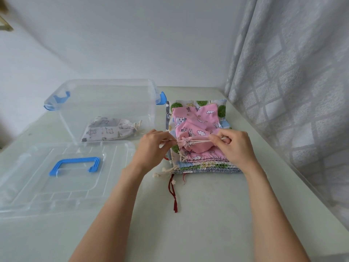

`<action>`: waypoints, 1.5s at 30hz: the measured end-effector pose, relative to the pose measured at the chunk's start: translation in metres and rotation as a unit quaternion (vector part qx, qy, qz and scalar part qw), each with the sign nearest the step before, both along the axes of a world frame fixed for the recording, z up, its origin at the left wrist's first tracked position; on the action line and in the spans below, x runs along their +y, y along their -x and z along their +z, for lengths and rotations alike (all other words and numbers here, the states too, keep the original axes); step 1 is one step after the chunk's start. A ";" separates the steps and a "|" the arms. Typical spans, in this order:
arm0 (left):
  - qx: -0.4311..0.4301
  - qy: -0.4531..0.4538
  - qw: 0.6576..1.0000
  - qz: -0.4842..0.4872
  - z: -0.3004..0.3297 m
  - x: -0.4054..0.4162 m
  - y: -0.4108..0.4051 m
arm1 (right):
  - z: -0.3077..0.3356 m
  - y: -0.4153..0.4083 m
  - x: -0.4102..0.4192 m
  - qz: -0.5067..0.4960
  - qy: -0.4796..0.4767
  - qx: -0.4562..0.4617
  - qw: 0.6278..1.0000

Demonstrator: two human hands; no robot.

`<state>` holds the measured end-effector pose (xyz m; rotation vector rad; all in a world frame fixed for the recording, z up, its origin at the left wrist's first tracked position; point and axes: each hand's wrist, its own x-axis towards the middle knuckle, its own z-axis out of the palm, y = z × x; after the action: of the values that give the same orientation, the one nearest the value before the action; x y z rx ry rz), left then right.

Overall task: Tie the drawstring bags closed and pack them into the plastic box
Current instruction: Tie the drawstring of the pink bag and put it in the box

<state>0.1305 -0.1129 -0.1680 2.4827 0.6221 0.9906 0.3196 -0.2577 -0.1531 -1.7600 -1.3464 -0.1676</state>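
Cord ends out to both sides: left hand [151, 146] pinches one cream drawstring end, right hand [231, 144] pinches the other, w/ the gathered mouth of the pink cloud-and-rabbit print drawstring bag [196, 125] between them. Bag lies atop a stack of flat printed fabric bags [205, 165], long axis running away from the person, mouth at the near-left end. Clear plastic box w/ blue latches [56, 103] sits to the left, so left hand is nearer. One tied grey cat-print bag [107, 129] already inside. Clear lid w/ blue handle [22, 197] lies in front of the box. Fingertips hide the cord ends; can't tell if a knot has formed. Likely step: tightening, then tying.
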 end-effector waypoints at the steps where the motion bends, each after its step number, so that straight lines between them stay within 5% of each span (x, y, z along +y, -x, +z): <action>1: 0.003 -0.002 1.000 0.000 -0.001 -0.001 -0.001 | -0.002 -0.001 -0.001 -0.001 0.000 0.002 1.000; 7: 0.010 0.028 0.999 -0.011 -0.008 0.002 0.003 | 0.021 0.009 -0.011 0.125 0.057 0.179 0.974; 12: 0.024 0.060 0.998 -0.013 -0.005 -0.002 0.002 | 0.048 0.032 -0.008 0.279 0.067 0.292 0.912; 16: -0.035 0.131 0.990 -0.026 0.005 -0.003 0.008 | 0.044 0.041 0.018 0.316 -0.013 0.413 0.854; 21: -0.201 0.266 0.940 -0.066 0.036 -0.007 0.021 | 0.024 0.045 0.038 0.140 0.082 0.323 0.932; 27: -0.235 0.242 0.937 -0.092 0.059 -0.020 0.022 | 0.028 0.062 0.039 0.161 0.141 0.189 0.958; 32: -0.165 0.249 0.949 -0.105 0.056 -0.021 0.010 | 0.027 0.076 0.042 0.169 0.046 0.138 0.975; 38: -0.078 0.311 0.937 -0.140 0.036 -0.020 0.010 | 0.028 0.060 0.035 0.124 0.019 0.205 0.971; 42: -0.128 0.246 0.957 -0.089 0.033 -0.024 0.005 | 0.022 0.053 0.029 0.111 0.002 0.244 0.964; 45: -0.149 0.285 0.940 -0.110 0.036 -0.026 0.006 | 0.022 0.052 0.024 0.118 -0.034 0.312 0.942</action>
<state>0.1247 -0.1387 -0.1317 1.8044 0.4402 0.9146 0.2671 -0.2338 -0.1313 -1.4052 -1.0462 0.4404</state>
